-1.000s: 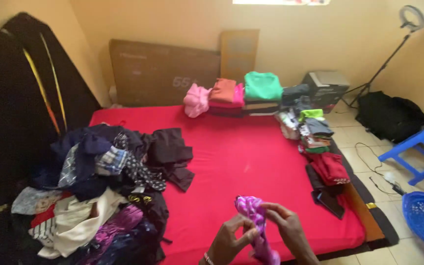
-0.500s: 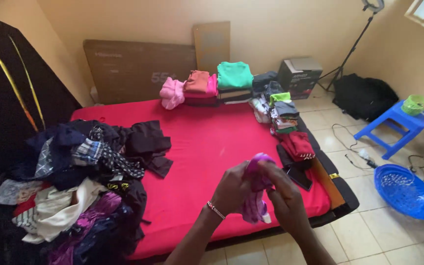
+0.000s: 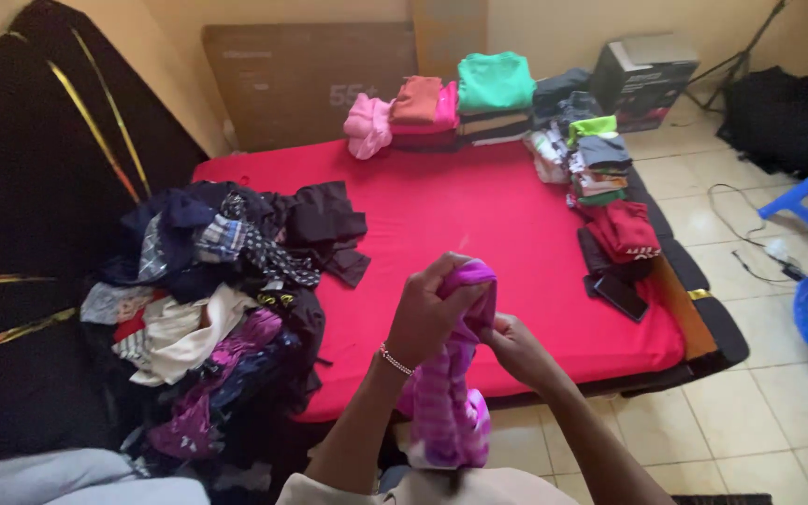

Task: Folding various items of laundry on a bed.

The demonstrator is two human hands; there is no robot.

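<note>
Over the red bed (image 3: 479,220), my left hand (image 3: 427,313) and right hand (image 3: 514,344) grip a purple striped garment (image 3: 451,402) hanging lengthwise straight down.

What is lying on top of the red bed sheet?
On the red bed sheet: an unfolded clothes heap at left, folded stacks along the far edge, more folded piles and a dark phone-like slab at right. The mattress beneath is covered.

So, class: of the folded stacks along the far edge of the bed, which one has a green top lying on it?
The stack topped by the teal-green top, between the orange-and-pink stack and the dark grey clothes; no other stack there carries that green.
</note>
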